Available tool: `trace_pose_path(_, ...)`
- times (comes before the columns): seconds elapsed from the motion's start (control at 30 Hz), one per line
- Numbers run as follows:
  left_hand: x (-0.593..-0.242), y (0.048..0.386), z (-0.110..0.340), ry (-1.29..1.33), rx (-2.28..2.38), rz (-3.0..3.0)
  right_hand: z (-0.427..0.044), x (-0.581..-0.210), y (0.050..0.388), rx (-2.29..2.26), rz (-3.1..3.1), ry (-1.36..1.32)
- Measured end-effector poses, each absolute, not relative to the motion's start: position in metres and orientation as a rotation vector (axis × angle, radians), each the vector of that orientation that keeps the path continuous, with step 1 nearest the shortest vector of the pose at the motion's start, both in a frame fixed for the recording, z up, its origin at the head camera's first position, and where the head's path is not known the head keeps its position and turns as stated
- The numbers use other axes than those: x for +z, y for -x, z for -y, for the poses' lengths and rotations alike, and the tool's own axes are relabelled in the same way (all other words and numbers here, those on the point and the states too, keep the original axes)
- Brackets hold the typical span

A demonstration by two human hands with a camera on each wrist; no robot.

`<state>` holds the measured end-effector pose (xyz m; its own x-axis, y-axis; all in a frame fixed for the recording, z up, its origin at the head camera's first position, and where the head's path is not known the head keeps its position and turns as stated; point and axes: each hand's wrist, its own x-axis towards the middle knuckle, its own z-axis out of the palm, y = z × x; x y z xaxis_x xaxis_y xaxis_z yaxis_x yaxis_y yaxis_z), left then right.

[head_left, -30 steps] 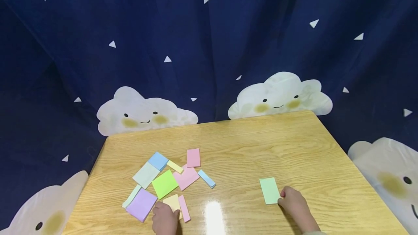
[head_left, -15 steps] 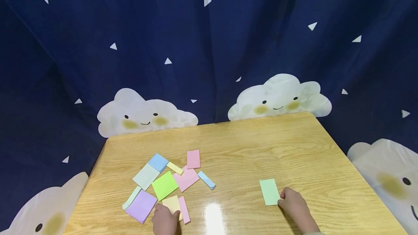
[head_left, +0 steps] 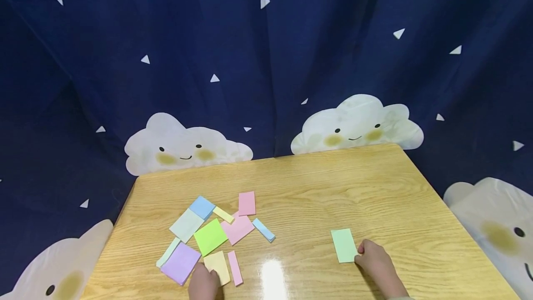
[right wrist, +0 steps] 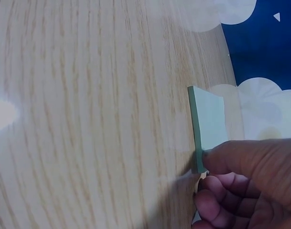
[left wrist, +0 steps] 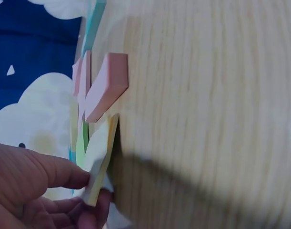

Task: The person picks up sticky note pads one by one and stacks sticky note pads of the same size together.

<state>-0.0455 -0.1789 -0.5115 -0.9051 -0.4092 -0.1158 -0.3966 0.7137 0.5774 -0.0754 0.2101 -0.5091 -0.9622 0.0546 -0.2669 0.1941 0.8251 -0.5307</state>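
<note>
Two wrist views alone show us pad thickness: lower left, left hand pinches yellow pad; lower right, right hand pinches green pad.

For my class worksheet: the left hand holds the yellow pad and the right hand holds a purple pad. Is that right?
Not quite: one colour is wrong. The right wrist view shows the right hand holding a pale green pad. The left hand does hold the yellow pad.

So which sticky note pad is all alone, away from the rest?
The pale green pad that the right hand pinches. It lies alone on the right of the table; the other pads are clustered on the left.
</note>
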Motion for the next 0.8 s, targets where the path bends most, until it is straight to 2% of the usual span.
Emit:
trace_pose_path(0.5,-0.508,0.049,0.192,-0.653,-1.304,2.803,-0.211,-0.508,0.074,-0.831,-2.803,-0.178)
trace_pose_path(0.8,-0.498,0.053,0.188,-0.735,-1.367,2.707,-0.211,-0.509,0.075,-0.85,-2.792,-0.169)
